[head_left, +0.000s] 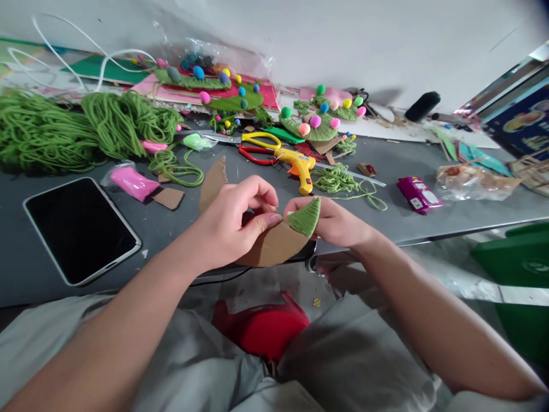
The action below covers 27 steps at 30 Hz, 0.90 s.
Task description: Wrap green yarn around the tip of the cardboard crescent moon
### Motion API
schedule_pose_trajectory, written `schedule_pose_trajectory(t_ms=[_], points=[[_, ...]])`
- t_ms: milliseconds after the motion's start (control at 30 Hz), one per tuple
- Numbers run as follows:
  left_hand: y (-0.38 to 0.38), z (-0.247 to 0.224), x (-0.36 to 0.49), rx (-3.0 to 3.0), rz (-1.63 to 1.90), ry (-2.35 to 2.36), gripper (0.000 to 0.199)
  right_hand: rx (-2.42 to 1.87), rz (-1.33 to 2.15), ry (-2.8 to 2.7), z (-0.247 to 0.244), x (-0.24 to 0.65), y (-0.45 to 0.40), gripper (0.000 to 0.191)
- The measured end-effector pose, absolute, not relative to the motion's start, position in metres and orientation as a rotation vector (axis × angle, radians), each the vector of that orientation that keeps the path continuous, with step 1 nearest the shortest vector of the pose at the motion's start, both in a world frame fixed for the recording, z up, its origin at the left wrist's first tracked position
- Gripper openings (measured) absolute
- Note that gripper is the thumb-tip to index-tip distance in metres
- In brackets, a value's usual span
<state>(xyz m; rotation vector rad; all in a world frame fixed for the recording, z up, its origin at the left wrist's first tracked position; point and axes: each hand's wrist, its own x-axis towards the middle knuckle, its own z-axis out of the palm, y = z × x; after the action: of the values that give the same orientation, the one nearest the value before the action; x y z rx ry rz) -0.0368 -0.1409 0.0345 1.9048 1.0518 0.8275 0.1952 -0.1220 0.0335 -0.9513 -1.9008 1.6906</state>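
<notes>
A curved piece of brown cardboard (274,246) is held over the table's front edge. Green yarn (305,218) is wrapped tightly round its right tip. My left hand (240,220) pinches at the cardboard's upper edge with thumb and fingers, and another pointed cardboard part (212,186) shows behind it. My right hand (332,220) is closed on the cardboard near the wrapped tip, its fingertips partly hidden behind the piece. Just beyond the hands lies a yellow glue gun (300,166), beside scissors (261,140) with yellow and red handles.
A tablet (81,229) lies at the left, below heaped green yarn (47,131). Wrapped green pieces with pompoms (315,121) stand at the back. A purple packet (419,195) is at the right. Below is a red stool (261,332).
</notes>
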Motion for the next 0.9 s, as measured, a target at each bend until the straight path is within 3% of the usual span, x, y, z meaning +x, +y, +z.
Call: schedule_pose_trajectory(t_ms=[167,300,667,900], points=[[-0.144,0.031,-0.034,1.875,0.705,0.973,0.016,-1.052,2.083,-1.895,0.034,0.200,-0.115,0.029],[-0.148,0.026,-0.031,1.967,0.586,0.969,0.016,-0.986,2.178,-2.151,0.037,0.206,-0.095,0.038],[-0.156,0.027,-0.030,2.053,0.526,0.933,0.017,-0.805,1.988,-2.635,0.066,0.219,-0.072,0.034],[-0.156,0.026,-0.032,2.014,0.526,0.938,0.016,-0.849,1.795,-2.616,0.059,0.207,-0.078,0.026]])
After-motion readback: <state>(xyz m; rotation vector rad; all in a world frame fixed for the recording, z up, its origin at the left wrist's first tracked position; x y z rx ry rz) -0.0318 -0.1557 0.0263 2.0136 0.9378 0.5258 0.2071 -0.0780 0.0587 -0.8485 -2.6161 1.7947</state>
